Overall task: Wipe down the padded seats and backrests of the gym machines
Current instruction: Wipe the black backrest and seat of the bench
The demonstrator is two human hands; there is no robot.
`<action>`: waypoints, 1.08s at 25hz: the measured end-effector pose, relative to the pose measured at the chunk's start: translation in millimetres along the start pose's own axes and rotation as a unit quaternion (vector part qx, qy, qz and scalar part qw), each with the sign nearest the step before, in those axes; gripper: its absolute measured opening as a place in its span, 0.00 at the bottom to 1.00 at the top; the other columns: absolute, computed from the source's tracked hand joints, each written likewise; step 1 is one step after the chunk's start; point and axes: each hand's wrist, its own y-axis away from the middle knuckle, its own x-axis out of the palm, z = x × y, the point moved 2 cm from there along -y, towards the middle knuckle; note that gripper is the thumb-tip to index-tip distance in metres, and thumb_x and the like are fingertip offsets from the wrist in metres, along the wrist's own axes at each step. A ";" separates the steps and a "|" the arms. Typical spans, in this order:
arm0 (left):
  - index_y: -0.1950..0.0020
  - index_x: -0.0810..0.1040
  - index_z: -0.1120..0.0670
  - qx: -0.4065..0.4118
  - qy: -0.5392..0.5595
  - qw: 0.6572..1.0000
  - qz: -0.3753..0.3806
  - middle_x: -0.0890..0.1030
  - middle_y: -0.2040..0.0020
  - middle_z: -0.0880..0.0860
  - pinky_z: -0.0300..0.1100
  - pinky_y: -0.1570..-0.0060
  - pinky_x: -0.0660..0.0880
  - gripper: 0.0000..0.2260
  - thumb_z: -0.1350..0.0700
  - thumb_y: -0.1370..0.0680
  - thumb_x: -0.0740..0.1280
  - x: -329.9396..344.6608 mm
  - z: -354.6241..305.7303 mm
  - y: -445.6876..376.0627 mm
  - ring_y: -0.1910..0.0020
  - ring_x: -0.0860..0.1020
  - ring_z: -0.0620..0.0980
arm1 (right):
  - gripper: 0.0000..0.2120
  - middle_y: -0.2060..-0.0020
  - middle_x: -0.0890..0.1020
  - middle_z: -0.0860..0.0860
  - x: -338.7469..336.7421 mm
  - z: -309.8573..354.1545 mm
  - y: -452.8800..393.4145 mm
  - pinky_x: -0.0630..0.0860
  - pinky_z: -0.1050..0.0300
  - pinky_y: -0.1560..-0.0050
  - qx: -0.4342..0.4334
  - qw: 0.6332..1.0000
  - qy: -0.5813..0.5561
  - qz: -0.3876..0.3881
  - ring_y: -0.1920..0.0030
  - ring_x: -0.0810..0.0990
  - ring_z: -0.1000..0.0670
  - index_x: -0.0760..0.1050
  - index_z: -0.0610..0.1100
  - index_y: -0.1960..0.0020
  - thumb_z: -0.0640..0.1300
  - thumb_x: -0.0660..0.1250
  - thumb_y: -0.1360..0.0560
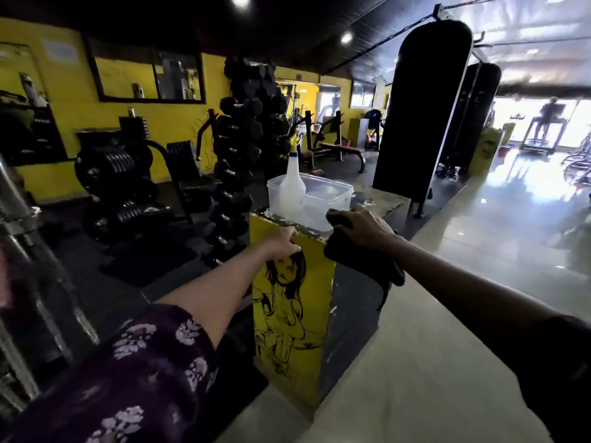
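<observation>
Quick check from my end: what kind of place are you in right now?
A gym, clearly: a tall dumbbell rack, stacked weight plates, a hanging punching bag and a treadmill by the bright windows.

**Gym floor beyond the pillar**

A yellow pillar bearing a black line drawing of a figure stands in the foreground. Left of it rises a tall rack of black dumbbells, with stacked weight plates farther left against the yellow wall. A black punching bag hangs at right above glossy floor; a treadmill sits far behind.
</observation>
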 end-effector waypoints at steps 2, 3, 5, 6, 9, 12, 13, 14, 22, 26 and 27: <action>0.31 0.67 0.59 0.004 0.003 1.000 -0.019 0.70 0.32 0.58 0.44 0.42 0.69 0.20 0.54 0.21 0.64 -20.3 4.1 -42.1 0.36 0.71 0.55 | 0.18 0.45 0.73 0.43 -6.7 -9.6 -47.0 0.72 0.50 0.44 -0.008 1.000 0.011 -0.018 0.43 0.75 0.39 0.70 0.58 0.32 0.54 0.61 0.22; 0.31 0.67 0.60 0.005 0.000 1.000 -0.021 0.71 0.33 0.58 0.43 0.42 0.69 0.20 0.55 0.21 0.64 -25.6 6.7 -62.6 0.36 0.71 0.55 | 0.18 0.45 0.73 0.43 -6.8 -15.2 -68.1 0.72 0.51 0.46 -0.011 1.000 0.016 -0.020 0.44 0.75 0.39 0.70 0.58 0.32 0.54 0.61 0.22; 0.31 0.67 0.61 0.007 -0.003 1.000 -0.016 0.71 0.33 0.58 0.43 0.41 0.70 0.21 0.55 0.21 0.64 -30.3 12.9 -96.7 0.36 0.72 0.55 | 0.18 0.46 0.73 0.43 -1.4 -26.6 -103.4 0.68 0.54 0.50 -0.011 1.000 0.011 -0.019 0.45 0.75 0.41 0.70 0.59 0.32 0.54 0.61 0.21; 0.31 0.67 0.60 0.009 -0.002 1.000 -0.019 0.72 0.33 0.57 0.44 0.41 0.70 0.21 0.55 0.21 0.64 -32.1 17.0 -113.9 0.36 0.72 0.55 | 0.18 0.47 0.73 0.43 2.9 -32.4 -120.3 0.68 0.55 0.51 -0.017 1.000 0.008 -0.018 0.45 0.75 0.42 0.70 0.59 0.32 0.54 0.60 0.21; 0.31 0.67 0.60 0.003 0.013 1.000 -0.028 0.71 0.33 0.57 0.44 0.42 0.71 0.21 0.55 0.22 0.65 -38.5 31.2 -162.2 0.37 0.72 0.55 | 0.18 0.47 0.73 0.43 13.0 -49.6 -171.5 0.71 0.52 0.50 -0.042 0.999 0.010 -0.011 0.47 0.76 0.41 0.70 0.59 0.32 0.54 0.61 0.21; 0.31 0.66 0.61 -0.006 0.012 0.999 -0.035 0.70 0.32 0.58 0.45 0.43 0.72 0.21 0.56 0.21 0.64 -41.8 40.2 -212.1 0.37 0.72 0.56 | 0.18 0.45 0.72 0.43 21.9 -65.2 -228.1 0.72 0.51 0.48 -0.055 0.998 0.015 -0.007 0.46 0.75 0.41 0.70 0.58 0.31 0.53 0.60 0.21; 0.31 0.66 0.60 -0.009 0.008 0.999 -0.038 0.71 0.32 0.58 0.45 0.42 0.71 0.21 0.56 0.21 0.64 -43.3 43.2 -229.3 0.37 0.72 0.56 | 0.18 0.44 0.72 0.43 25.5 -69.5 -245.8 0.72 0.51 0.47 -0.062 0.998 0.014 -0.005 0.46 0.75 0.42 0.69 0.57 0.31 0.53 0.60 0.21; 0.31 0.67 0.60 -0.012 0.003 0.999 -0.039 0.71 0.32 0.58 0.46 0.41 0.71 0.21 0.56 0.22 0.64 -45.5 45.5 -246.1 0.37 0.72 0.56 | 0.19 0.43 0.71 0.42 29.1 -74.1 -263.5 0.72 0.49 0.47 -0.070 0.998 0.012 0.000 0.45 0.75 0.42 0.69 0.57 0.31 0.53 0.60 0.21; 0.32 0.69 0.60 -0.030 -0.023 0.996 -0.083 0.73 0.34 0.56 0.49 0.37 0.69 0.21 0.55 0.23 0.67 -70.1 66.6 -342.8 0.36 0.72 0.55 | 0.19 0.37 0.71 0.42 27.9 -84.5 -391.6 0.72 0.44 0.40 -0.092 0.995 -0.043 -0.007 0.39 0.73 0.39 0.69 0.56 0.30 0.52 0.60 0.21; 0.36 0.71 0.62 -0.035 -0.022 0.996 -0.081 0.74 0.37 0.57 0.49 0.39 0.70 0.19 0.56 0.24 0.68 -58.3 89.1 -364.6 0.37 0.73 0.56 | 0.21 0.38 0.70 0.40 64.3 -86.2 -405.1 0.71 0.45 0.41 -0.084 0.996 -0.013 0.009 0.39 0.71 0.39 0.65 0.54 0.27 0.53 0.59 0.20; 0.34 0.71 0.62 -0.037 -0.012 0.996 -0.079 0.74 0.36 0.57 0.48 0.39 0.70 0.20 0.57 0.24 0.68 -54.8 95.5 -369.4 0.37 0.73 0.56 | 0.23 0.37 0.69 0.40 83.8 -91.0 -409.2 0.72 0.45 0.40 -0.074 0.996 0.010 0.042 0.38 0.71 0.39 0.63 0.53 0.27 0.54 0.58 0.20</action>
